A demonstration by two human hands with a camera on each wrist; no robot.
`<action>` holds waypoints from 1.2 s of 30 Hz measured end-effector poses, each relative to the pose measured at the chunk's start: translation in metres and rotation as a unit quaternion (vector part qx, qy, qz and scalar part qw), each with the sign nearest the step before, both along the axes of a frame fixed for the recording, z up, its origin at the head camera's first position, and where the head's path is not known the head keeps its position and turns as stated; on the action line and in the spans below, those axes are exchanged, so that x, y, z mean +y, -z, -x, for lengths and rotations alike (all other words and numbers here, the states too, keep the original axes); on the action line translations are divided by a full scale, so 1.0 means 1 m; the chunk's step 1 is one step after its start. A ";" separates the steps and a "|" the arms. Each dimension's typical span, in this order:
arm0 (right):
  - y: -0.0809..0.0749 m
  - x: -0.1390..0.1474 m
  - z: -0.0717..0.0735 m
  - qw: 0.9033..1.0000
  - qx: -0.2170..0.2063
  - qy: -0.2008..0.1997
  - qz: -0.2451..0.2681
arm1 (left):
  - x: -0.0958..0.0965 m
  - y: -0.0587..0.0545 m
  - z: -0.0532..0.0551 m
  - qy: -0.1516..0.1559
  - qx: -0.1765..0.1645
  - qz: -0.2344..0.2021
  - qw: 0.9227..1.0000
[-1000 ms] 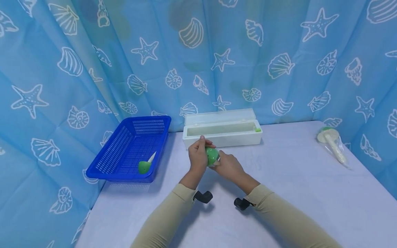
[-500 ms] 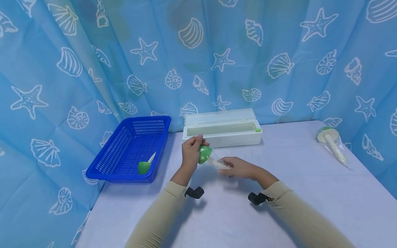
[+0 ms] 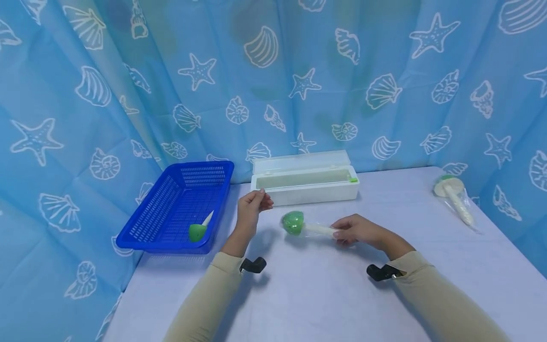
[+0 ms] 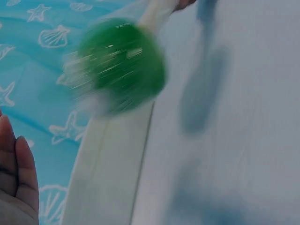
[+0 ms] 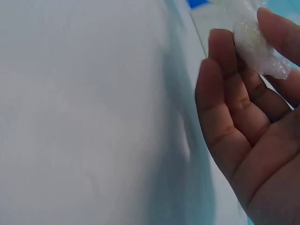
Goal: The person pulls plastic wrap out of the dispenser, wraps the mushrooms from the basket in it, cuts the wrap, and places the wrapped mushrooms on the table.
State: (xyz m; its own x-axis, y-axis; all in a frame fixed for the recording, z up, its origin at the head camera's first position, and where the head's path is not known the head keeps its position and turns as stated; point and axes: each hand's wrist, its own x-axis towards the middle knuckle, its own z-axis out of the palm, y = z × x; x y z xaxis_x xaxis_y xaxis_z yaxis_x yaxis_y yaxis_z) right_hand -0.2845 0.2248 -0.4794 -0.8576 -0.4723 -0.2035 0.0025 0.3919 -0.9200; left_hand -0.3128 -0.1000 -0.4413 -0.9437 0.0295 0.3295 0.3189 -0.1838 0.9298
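Observation:
In the head view my right hand (image 3: 356, 232) pinches the end of the white stem of a green-capped mushroom-shaped piece (image 3: 293, 223) in clear plastic wrap. The piece hangs level over the table, its cap pointing left. In the right wrist view the wrapped stem end (image 5: 255, 42) sits between thumb and fingers. My left hand (image 3: 251, 211) is raised just left of the cap, apart from it, holding nothing. Its fingers (image 4: 27, 173) show at the edge of the left wrist view, where the green cap (image 4: 123, 70) is blurred.
At the back, a long white box (image 3: 309, 194) has its lid raised and a green tab at its right end. A blue basket (image 3: 124, 242) on the left holds a smaller green-capped piece (image 3: 197, 232). Another wrapped mushroom-shaped piece (image 3: 455, 197) lies far right, before the curtain.
My right hand has moved right, drawing the mushroom-shaped piece by its stem out of my left hand. My left hand has let go of the cap and shifted left.

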 end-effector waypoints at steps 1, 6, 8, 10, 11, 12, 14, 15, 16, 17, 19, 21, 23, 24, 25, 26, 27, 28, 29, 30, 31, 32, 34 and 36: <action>0.001 0.011 -0.001 1.000 -0.001 0.014 0.001 | -0.004 -0.001 0.000 -0.004 -0.003 0.002 1.000; -0.001 0.065 -0.009 0.994 -0.018 0.087 0.064 | -0.019 -0.007 -0.004 -0.029 -0.012 0.033 0.999; -0.002 0.083 -0.013 0.989 -0.018 0.114 0.092 | -0.023 -0.012 -0.008 -0.036 -0.011 0.047 0.998; -0.004 0.097 -0.016 0.985 -0.007 0.140 0.104 | -0.028 -0.017 -0.013 -0.042 -0.007 0.057 0.997; -0.004 0.104 -0.017 0.982 -0.001 0.153 0.110 | -0.030 -0.021 -0.015 -0.046 -0.003 0.059 0.997; -0.005 0.109 -0.019 0.980 0.008 0.164 0.113 | -0.032 -0.024 -0.016 -0.050 0.002 0.057 0.997; -0.005 0.120 -0.021 0.975 0.020 0.187 0.120 | -0.036 -0.034 -0.019 -0.058 0.018 0.047 0.997; -0.005 0.124 -0.022 0.972 0.027 0.197 0.124 | -0.039 -0.039 -0.020 -0.062 0.029 0.040 0.997; -0.005 0.128 -0.022 0.970 0.033 0.206 0.128 | -0.041 -0.044 -0.022 -0.065 0.041 0.036 0.996; -0.004 0.132 -0.023 0.967 0.035 0.217 0.129 | -0.044 -0.049 -0.022 -0.067 0.048 0.030 0.996; -0.003 0.139 -0.025 0.963 0.046 0.238 0.121 | -0.051 -0.058 -0.025 -0.073 0.065 0.034 0.995; -0.001 0.145 -0.027 0.957 0.060 0.263 0.103 | -0.060 -0.064 -0.025 -0.077 0.076 0.040 0.993; 0.000 0.150 -0.029 0.949 0.070 0.298 0.081 | -0.070 -0.068 -0.025 -0.080 0.083 0.042 0.992; 0.001 0.154 -0.030 0.944 0.074 0.312 0.073 | -0.076 -0.070 -0.024 -0.085 0.088 0.044 0.991; 0.001 0.157 -0.031 0.940 0.073 0.326 0.069 | -0.082 -0.071 -0.023 -0.088 0.091 0.041 0.991; 0.002 0.160 -0.032 0.936 0.068 0.339 0.072 | -0.087 -0.072 -0.022 -0.091 0.093 0.035 0.991; 0.002 0.163 -0.034 0.931 0.059 0.350 0.086 | -0.093 -0.073 -0.021 -0.097 0.094 0.034 0.990; 0.003 0.167 -0.035 0.926 0.048 0.361 0.104 | -0.097 -0.074 -0.020 -0.106 0.095 0.034 0.989; 0.004 0.170 -0.036 0.920 0.033 0.369 0.124 | -0.102 -0.075 -0.019 -0.114 0.092 0.032 0.989; 0.005 0.173 -0.037 0.914 0.019 0.378 0.146 | -0.106 -0.076 -0.019 -0.121 0.088 0.032 0.988; 0.006 0.175 -0.038 0.906 0.005 0.388 0.170 | -0.110 -0.077 -0.018 -0.126 0.085 0.033 0.988; 0.007 0.178 -0.039 0.897 -0.005 0.399 0.189 | -0.113 -0.078 -0.017 -0.131 0.079 0.037 0.988; 0.010 0.181 -0.039 0.893 -0.010 0.414 0.176 | -0.119 -0.080 -0.015 -0.131 0.064 0.042 0.988; 0.012 0.184 -0.037 0.903 -0.007 0.414 0.113 | -0.124 -0.082 -0.013 -0.124 0.044 0.057 0.990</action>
